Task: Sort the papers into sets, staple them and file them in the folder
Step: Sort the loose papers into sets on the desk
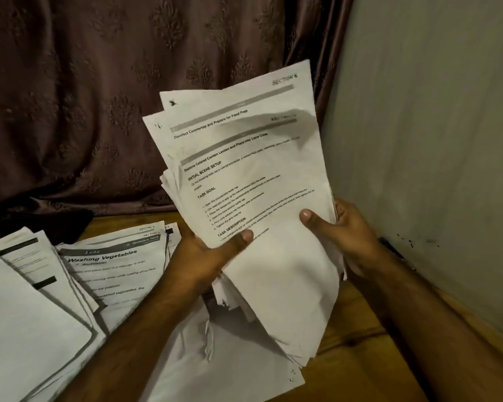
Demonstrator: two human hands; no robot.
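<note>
Both hands are holding up a thick stack of papers (253,198) above the table (355,343), tilted, sheets fanning at the top. Left hand (206,253) is gripping the stack's left edge, thumb pressing on the front sheet. Right hand (340,227) is gripping the right edge, thumb on front, fingers behind. Sorted paper piles (70,282) are lying on the table at left, top one reading "Washing Vegetables". Dark curtain (128,97) is hanging behind.
</note>
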